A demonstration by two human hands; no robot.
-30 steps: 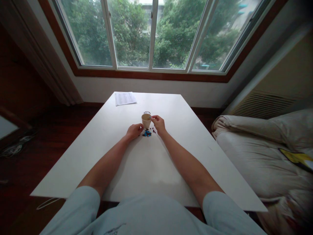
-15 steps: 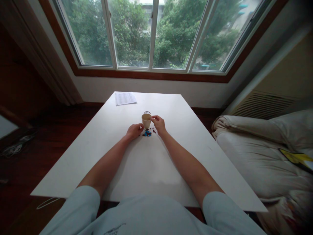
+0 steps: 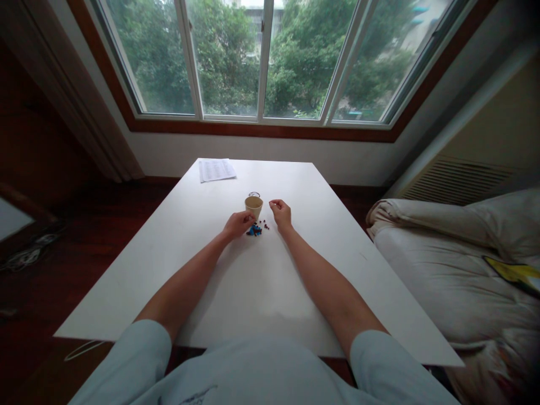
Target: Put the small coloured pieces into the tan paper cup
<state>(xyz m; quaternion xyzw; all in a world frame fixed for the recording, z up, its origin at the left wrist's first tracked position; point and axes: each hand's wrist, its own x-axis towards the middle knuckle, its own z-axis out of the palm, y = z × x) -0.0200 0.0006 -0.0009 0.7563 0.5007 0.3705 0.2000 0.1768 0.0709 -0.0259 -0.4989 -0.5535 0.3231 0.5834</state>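
Observation:
A beige paper cup [image 3: 253,203] stands upright on the white table [image 3: 270,292]. In front of it lies a small heap of blue and dark red pieces [image 3: 254,230], too small to name. Several loose dark red bits [image 3: 265,225] are scattered to the right of the heap. My left hand [image 3: 238,225] is at the cup's near left side, its fingers pinched together just over the heap. Right of the cup and apart from its rim, my right hand [image 3: 282,215] has its fingertips closed together. Whatever either hand may hold is too small to make out.
Behind the cup lies a thin dark ring-shaped item [image 3: 254,194]. Printed papers [image 3: 217,170] rest at the table's far left corner. A padded light-coloured sofa [image 3: 426,270] stands to the right, and a window [image 3: 261,67] lies beyond the table.
My right hand has drawn back to the right from the cup's rim. My left hand has shifted right, in front of the cup and over the heap.

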